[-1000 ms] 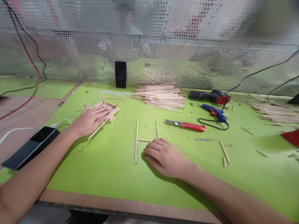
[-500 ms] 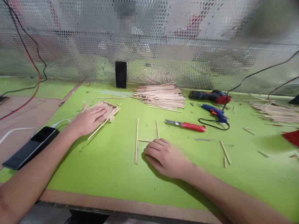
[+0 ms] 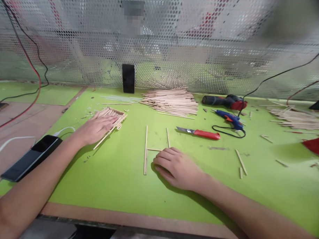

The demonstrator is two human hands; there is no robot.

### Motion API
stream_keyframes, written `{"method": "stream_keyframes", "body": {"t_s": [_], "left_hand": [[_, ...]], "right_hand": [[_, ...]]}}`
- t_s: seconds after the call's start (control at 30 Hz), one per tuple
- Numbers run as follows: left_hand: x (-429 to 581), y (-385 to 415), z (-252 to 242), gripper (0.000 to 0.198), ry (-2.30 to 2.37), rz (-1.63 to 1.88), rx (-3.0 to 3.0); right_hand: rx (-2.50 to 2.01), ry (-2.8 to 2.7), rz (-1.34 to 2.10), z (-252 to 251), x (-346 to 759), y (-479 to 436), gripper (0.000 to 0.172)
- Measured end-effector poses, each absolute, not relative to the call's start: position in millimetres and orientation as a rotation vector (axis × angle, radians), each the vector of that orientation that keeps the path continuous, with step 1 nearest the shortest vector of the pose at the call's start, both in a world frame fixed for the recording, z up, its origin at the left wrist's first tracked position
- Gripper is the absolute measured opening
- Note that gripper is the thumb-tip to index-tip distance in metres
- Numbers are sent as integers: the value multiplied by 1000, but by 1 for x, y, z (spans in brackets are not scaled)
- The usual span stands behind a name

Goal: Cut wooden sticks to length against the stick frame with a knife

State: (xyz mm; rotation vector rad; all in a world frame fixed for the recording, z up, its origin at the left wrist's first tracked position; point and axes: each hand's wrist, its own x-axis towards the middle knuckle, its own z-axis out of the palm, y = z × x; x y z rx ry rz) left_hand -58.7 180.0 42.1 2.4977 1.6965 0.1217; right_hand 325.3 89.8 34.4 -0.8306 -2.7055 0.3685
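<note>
On the green tabletop [image 3: 115,187], left side: a small stick-built piece [image 3: 120,115] lies askew, a long stick edge jutting toward the person.
Left hand [image 3: 98,128]: laid over that piece, palm down, fingers stretched out and not closed round it.
Right hand [image 3: 177,169]: loosely curled on the tabletop, over part of an H-like stick layout [image 3: 146,150]; its fingertips are hidden, so I cannot tell if it pinches anything.
Stick layout: 2 long sticks with 1 crosspiece [image 3: 153,150] between; the right stick [image 3: 167,136] runs under the hand.
Layout risk: if the joints are loose, which cannot be seen, a drag of the right hand could skew the sticks.
Piece risk: heavy pressure from the left palm might crack thin sticks or slide the piece.
Knife [image 3: 206,134]: blade bare, pointing left, near the right hand; a careless reach could bring a cut.
Glue gun [image 3: 229,119]: beyond the knife, its cord looped in front, a possible snag.
Stick pile [image 3: 173,102]: behind the layout, by the perforated screen [image 3: 161,74].
Upright phone [image 3: 128,78]: leans at the screen.
Lying phone [image 3: 34,157]: just beside the left forearm, within bumping reach.
</note>
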Motion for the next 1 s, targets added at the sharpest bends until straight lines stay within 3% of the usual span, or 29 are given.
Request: {"method": "stream_keyframes", "body": {"t_s": [0.3, 0.53, 1.0], "left_hand": [[-69, 183, 35, 73, 1828, 120, 2456], [-59, 180, 39, 67, 1709, 140, 2488], [-60, 179, 41, 74, 1663, 113, 2507]], "right_hand": [[-842, -2703, 382, 35, 325, 91, 19], [-846, -2706, 396, 36, 324, 91, 20], [-842, -2707, 397, 35, 326, 91, 21]]}}
